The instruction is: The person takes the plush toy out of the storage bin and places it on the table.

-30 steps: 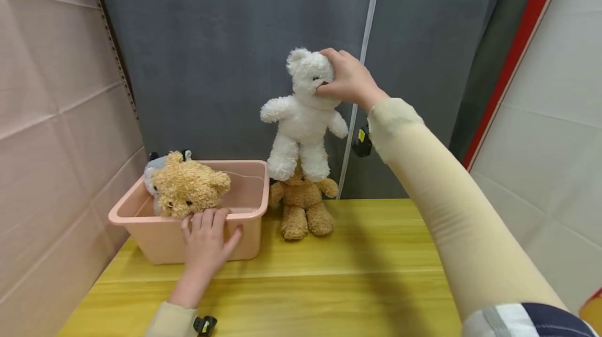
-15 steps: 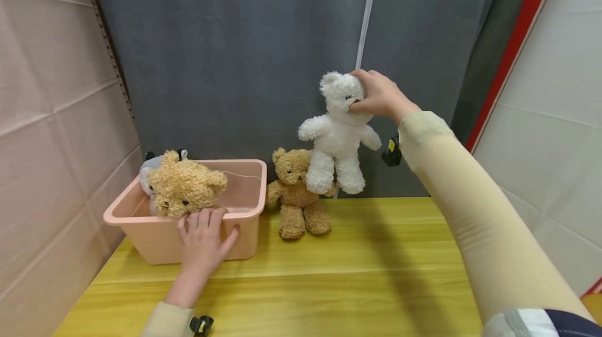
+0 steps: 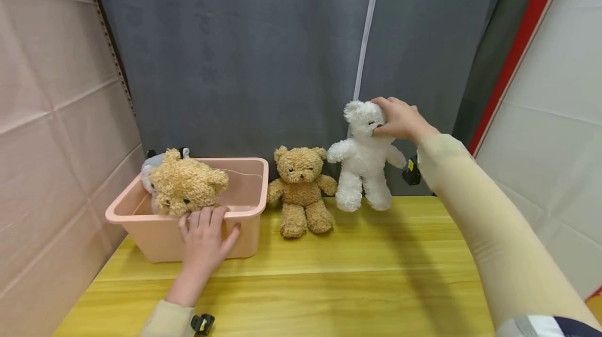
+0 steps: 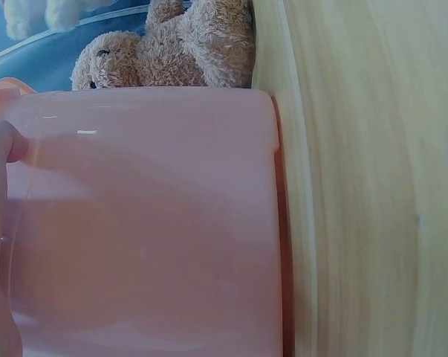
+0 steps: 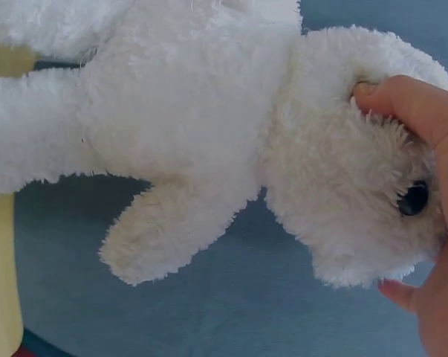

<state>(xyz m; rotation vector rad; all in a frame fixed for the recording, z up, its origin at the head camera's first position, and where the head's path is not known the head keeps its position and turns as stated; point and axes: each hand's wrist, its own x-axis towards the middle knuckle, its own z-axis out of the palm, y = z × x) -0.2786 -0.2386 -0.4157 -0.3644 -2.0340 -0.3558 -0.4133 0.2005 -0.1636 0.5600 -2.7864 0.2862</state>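
Observation:
My right hand (image 3: 400,120) grips a white teddy bear (image 3: 362,162) by its head, thumb across the muzzle. The bear hangs upright, its feet close over the back edge of the table. In the right wrist view the thumb presses into the fur near one black eye. My left hand (image 3: 204,237) holds the front rim of a pink bin (image 3: 155,240), fingers over the edge and thumb on the outer wall. Inside that bin lie a tan teddy bear (image 3: 190,185) and a grey-white plush toy (image 3: 149,172), partly hidden behind it.
A brown teddy bear (image 3: 301,193) sits between the bin and the white bear, its back toward the grey curtain (image 3: 235,65). The yellow wood-grain table (image 3: 305,295) extends in front. Pale panels (image 3: 47,143) close off the left side.
My right hand has carried the white teddy bear rightward and down, from in front of the brown bear to beside it. The left hand stays on the bin's rim.

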